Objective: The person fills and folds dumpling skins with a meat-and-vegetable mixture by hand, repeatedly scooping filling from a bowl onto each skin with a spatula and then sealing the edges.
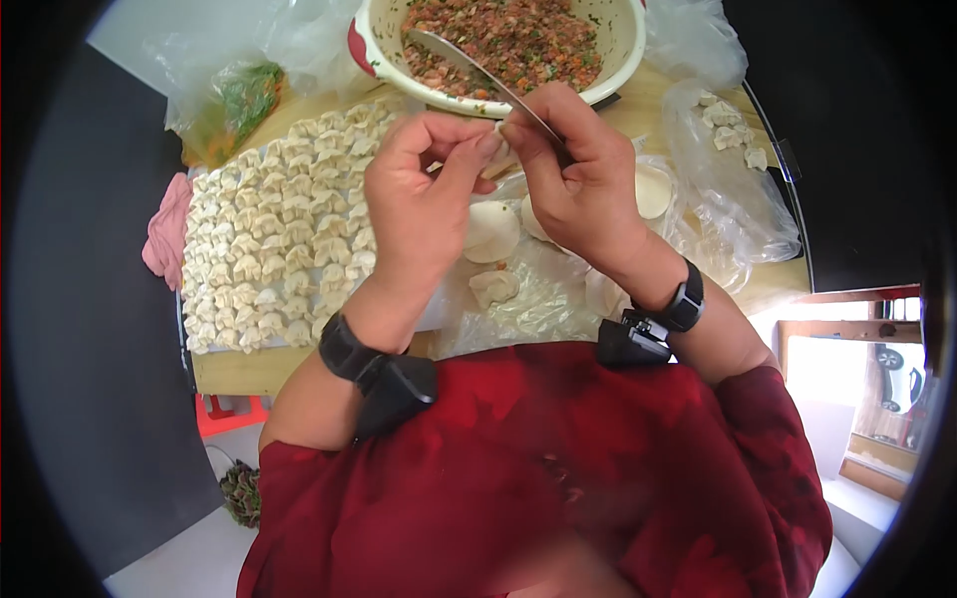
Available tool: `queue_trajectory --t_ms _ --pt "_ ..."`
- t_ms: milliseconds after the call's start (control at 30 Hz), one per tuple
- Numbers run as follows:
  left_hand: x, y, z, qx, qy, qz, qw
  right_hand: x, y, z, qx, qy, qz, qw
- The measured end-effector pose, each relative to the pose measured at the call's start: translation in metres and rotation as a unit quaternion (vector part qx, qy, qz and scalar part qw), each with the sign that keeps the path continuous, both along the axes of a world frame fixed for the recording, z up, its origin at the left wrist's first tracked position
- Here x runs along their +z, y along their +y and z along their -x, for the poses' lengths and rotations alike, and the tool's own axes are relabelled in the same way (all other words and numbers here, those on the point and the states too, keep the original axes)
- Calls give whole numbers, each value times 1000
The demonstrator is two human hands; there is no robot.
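In front of the bowl, my left hand (419,189) is closed, thumb and fingers pinching a small dumpling (501,132) that is mostly hidden by the fingertips. My right hand (588,179) meets it from the other side, its thumb and finger also at the dough. A metal knife (483,78) is held in that same right hand, its blade slanting up and left over the bowl (371,50) of chopped meat filling (518,45). Below the hands lie round dough wrappers (490,231) and a folded piece of dough (494,287) on clear plastic.
Rows of finished dumplings (269,229) cover the left side of the wooden table (289,365). A plastic bag with greens (249,100) lies behind them, a pink cloth (167,231) at the left edge. More dumplings (728,125) rest on plastic at the right.
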State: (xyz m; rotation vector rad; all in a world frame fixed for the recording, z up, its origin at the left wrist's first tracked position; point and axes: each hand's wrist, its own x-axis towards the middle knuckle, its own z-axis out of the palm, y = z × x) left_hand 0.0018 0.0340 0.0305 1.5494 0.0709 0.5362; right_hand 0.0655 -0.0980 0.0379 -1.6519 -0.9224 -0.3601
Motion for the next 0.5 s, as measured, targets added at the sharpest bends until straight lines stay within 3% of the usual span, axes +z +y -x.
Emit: queue_trajectory --t_ms 100,233,300,433,500 --pt "-10 -6 -1 -4 -55 145 988 -8 9 6 1 12 -35 999" --pt "-10 13 13 -9 -12 111 994 0 0 12 35 61 38 997" --pt "-6 36 23 -29 34 45 998 0 -5 10 114 178 21 977" --pt "-16 83 43 5 123 -92 988 0 -38 -5 136 226 -1 965" --pt "-32 96 44 28 159 -238 958 -2 -50 -7 135 256 5 957"
